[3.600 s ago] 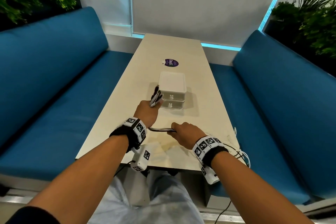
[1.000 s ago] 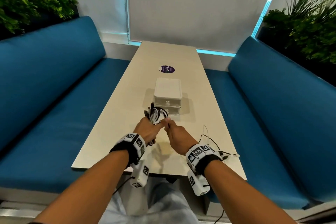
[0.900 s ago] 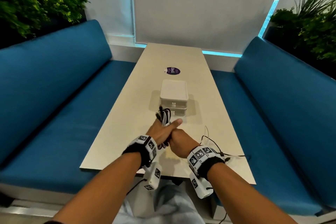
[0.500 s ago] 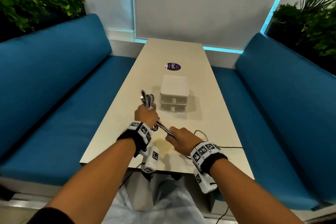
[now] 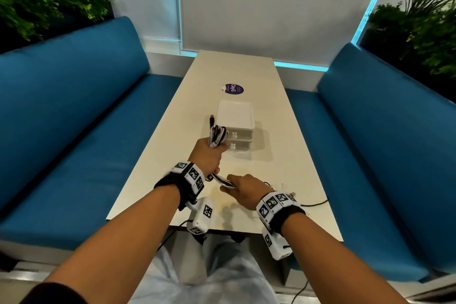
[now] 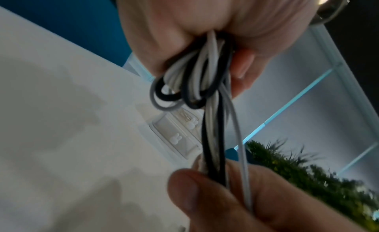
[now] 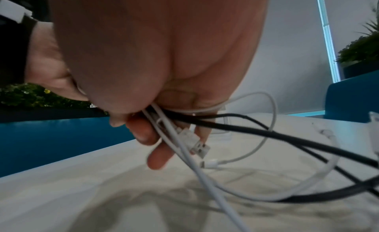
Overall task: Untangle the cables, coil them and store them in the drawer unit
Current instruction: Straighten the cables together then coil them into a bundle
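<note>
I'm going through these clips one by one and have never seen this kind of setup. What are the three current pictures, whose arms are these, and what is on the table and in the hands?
No machine here: a person wears three cameras, one on the head and one on each wrist, on bands with black-and-white markers.

The wide picture is from the head camera, looking down at a long pale table between blue benches. On it stands a small white drawer unit with two drawers, both closed, and beyond it a round purple sticker.

The left hand grips a bundle of coiled black and white cables. The left-wrist picture shows those loops from below.

The right hand holds the strands running from the bundle. The right-wrist picture shows its fingers round them, a white plug beside them, and loose cable ends trailing on the table.
</note>
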The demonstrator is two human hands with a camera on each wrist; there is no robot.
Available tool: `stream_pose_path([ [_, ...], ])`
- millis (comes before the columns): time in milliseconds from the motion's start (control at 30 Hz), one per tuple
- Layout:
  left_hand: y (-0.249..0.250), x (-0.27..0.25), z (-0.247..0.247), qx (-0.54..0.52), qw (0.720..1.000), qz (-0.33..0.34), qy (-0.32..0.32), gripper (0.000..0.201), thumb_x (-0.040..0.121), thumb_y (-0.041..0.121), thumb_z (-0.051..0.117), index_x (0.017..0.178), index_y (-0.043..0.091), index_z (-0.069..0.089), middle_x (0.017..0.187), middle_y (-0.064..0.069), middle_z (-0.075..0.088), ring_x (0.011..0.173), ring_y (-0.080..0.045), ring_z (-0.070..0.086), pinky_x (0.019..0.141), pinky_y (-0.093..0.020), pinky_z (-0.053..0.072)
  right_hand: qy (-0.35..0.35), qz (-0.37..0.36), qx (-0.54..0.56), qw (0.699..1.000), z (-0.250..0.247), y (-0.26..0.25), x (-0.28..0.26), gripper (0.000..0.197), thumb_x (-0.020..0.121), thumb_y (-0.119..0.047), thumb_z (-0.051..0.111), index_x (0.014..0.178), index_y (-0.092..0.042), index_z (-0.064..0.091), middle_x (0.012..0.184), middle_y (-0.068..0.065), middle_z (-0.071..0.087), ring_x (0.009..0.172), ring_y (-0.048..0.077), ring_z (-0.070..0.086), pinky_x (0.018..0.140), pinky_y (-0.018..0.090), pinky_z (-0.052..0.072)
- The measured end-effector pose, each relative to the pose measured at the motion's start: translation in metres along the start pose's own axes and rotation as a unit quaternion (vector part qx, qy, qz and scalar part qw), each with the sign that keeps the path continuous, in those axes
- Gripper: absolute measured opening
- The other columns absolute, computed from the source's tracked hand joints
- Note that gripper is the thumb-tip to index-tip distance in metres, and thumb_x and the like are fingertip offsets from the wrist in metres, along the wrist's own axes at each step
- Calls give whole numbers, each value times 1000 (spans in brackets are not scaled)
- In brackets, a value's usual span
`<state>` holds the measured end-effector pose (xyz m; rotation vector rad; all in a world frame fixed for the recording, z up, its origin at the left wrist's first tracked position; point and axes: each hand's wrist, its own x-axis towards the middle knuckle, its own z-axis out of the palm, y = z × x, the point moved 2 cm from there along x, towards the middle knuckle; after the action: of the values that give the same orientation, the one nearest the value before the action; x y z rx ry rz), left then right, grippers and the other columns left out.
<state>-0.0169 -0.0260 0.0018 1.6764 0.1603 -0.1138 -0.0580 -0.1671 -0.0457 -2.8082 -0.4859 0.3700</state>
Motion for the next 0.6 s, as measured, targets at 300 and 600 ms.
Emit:
stream_pose_path([
  [300,-2,-9,1,261,953,83,-131,41,71,51,81,93,21,64,79,4,66,69,-11,59,61,-25,43,-15,17,5,1000,-13,11,4,37,89,-59,55,100,-25,63,94,4,64,86,24,59,79,37,51],
  [600,-17,-15,6,389,880,106,-252,55,57,22,91,104,25,61,98,9,70,90,-13,66,81,-27,52,-41,20,93,995,-20,14,4,24,82,-32,73,103,-21,67,98,2,69,86,20,62,83,35,53],
])
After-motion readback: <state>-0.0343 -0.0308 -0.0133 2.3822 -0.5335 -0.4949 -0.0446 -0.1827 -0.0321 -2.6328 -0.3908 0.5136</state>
